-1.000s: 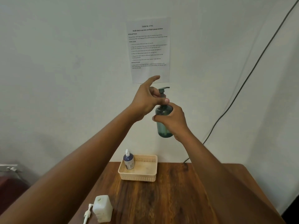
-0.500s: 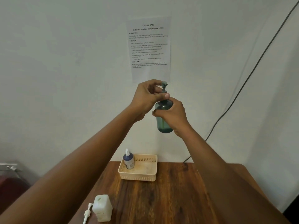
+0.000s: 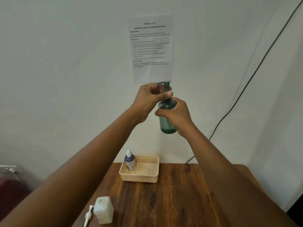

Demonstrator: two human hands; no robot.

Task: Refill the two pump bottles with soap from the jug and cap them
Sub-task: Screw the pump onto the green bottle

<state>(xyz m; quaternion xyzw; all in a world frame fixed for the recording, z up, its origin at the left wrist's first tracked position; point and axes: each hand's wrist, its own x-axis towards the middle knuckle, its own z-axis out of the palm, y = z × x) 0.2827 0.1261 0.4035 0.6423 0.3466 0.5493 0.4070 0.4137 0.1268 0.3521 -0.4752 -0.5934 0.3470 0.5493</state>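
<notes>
Green bottle held up high in the air, well above the basket on the table. Right hand wrapped round its middle, fingers curled tight on it. Left hand up at the top, thumb and fingers pinching the pump at its neck, looks like screwing it on.

Could go wrong from here: pump put on crooked, so the cap never bites and soap leaks out. Could slip too, if any soap is on the outside and the right hand lets go a bit. A long drop down to the table, so a big mess. Twisting too hard might tip it over sideways.

Standing nearly straight up and down, bottom toward the basket, top toward the paper on the wall. Spout of the pump pointing left, away from the black wire.

Small blue bottle standing in the left corner of the basket, white top on. White jug closer than the basket and to its left, hole on top with no lid. White loose pump lying just left of the jug.
</notes>
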